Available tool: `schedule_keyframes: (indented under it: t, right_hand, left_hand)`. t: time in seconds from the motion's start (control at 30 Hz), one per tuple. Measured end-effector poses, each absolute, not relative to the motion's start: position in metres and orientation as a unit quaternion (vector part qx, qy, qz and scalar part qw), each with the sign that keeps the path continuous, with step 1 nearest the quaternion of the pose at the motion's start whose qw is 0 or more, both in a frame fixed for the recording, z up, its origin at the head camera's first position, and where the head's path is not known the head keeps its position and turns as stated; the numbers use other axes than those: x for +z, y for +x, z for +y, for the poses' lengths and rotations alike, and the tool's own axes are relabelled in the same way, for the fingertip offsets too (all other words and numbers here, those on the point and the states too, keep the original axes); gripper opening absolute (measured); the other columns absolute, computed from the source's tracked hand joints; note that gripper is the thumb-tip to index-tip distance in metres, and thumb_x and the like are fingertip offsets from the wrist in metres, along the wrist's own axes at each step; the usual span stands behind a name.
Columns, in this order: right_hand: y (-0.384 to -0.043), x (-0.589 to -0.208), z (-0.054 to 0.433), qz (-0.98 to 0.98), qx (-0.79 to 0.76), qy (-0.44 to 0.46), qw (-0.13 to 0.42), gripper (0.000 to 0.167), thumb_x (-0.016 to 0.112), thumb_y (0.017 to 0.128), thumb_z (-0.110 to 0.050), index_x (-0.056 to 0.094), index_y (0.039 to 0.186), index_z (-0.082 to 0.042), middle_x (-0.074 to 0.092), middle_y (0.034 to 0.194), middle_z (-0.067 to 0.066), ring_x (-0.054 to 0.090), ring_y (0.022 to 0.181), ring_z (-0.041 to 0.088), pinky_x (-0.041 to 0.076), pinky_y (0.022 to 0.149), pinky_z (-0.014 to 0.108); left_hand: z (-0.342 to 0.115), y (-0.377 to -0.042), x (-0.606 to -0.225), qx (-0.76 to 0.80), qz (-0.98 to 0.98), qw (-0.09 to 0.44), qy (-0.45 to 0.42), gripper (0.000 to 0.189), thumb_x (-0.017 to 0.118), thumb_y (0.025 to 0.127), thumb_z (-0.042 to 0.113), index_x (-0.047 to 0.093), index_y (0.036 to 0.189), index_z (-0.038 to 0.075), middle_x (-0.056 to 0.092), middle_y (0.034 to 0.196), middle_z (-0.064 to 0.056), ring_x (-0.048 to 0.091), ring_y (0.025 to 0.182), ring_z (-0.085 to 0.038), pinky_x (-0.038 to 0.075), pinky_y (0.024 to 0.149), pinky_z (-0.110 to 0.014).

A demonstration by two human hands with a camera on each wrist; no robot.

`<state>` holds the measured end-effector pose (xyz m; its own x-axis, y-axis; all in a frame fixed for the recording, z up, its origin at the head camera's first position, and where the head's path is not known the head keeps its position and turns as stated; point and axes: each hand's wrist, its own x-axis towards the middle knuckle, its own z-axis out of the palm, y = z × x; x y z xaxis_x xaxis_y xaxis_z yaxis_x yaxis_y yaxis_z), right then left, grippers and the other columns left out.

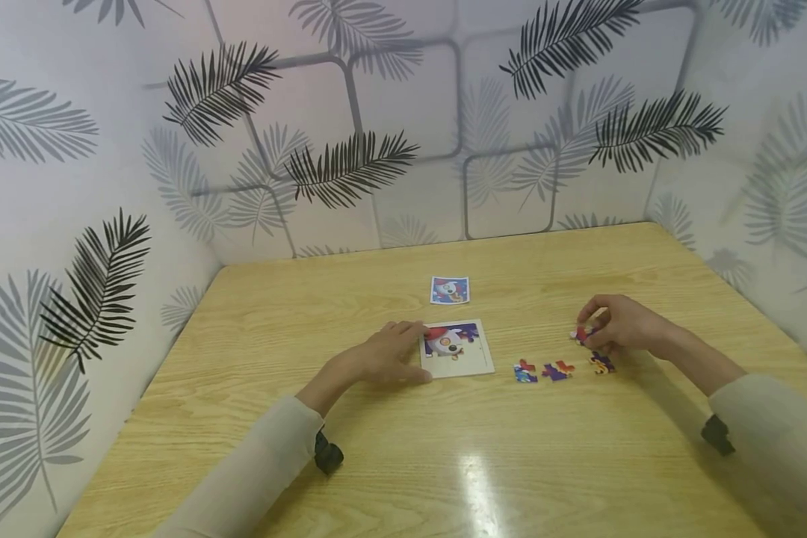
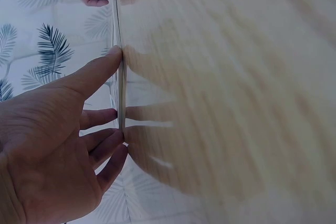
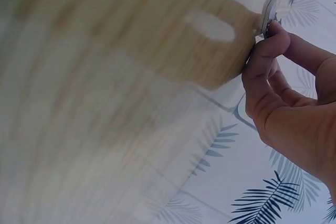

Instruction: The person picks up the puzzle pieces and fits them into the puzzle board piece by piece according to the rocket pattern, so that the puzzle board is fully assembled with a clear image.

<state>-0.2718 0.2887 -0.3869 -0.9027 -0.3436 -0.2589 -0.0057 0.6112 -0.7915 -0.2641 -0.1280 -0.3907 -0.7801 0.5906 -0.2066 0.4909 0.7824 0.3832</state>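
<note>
A square puzzle board, part-filled with a white cartoon animal picture, lies flat mid-table. My left hand rests at its left side, thumb by the near corner and fingers by the far one. From the left wrist, the thumb and fingers of the left hand touch the board's thin edge. Off to the right, my right hand pinches a red, white and purple puzzle piece between thumb and fingers. That puzzle piece appears edge-on at the fingertips of the right hand.
Three loose puzzle pieces lie in a row right of the board: a blue-and-red piece, a purple-and-orange piece and a dark purple-and-yellow piece. A small picture card lies behind the board. Leaf-patterned walls enclose the wooden table.
</note>
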Motion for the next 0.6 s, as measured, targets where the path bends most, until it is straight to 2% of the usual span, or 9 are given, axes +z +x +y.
schedule_keyframes:
  t: [0.27,0.6]
  right_hand:
    - [-0.2714,-0.3854,0.2898,0.888,-0.408,-0.104,0.183,0.024,0.065,0.095,-0.007,0.055,0.111,0.008,0.065,0.085,0.008,0.054,0.068,0.012,0.048,0.057,0.026]
    - [-0.2704,-0.3828,0.2919,0.871,-0.445,-0.105,0.178,0.025,0.055,0.102,-0.012,0.057,0.122,0.003,0.062,0.080,0.009,0.048,0.060,0.013,0.039,0.052,0.026]
  left_hand:
    - [-0.1282,-0.2632,-0.3902,0.156,0.931,0.158,0.291,0.080,0.069,0.092,0.046,0.031,0.155,0.014,0.033,0.160,-0.012,0.032,0.146,-0.032,0.029,0.120,-0.049]
    - [-0.1276,-0.2629,-0.3892,0.159,0.930,0.156,0.292,0.080,0.070,0.091,0.046,0.032,0.154,0.014,0.033,0.160,-0.012,0.032,0.146,-0.032,0.030,0.120,-0.049]
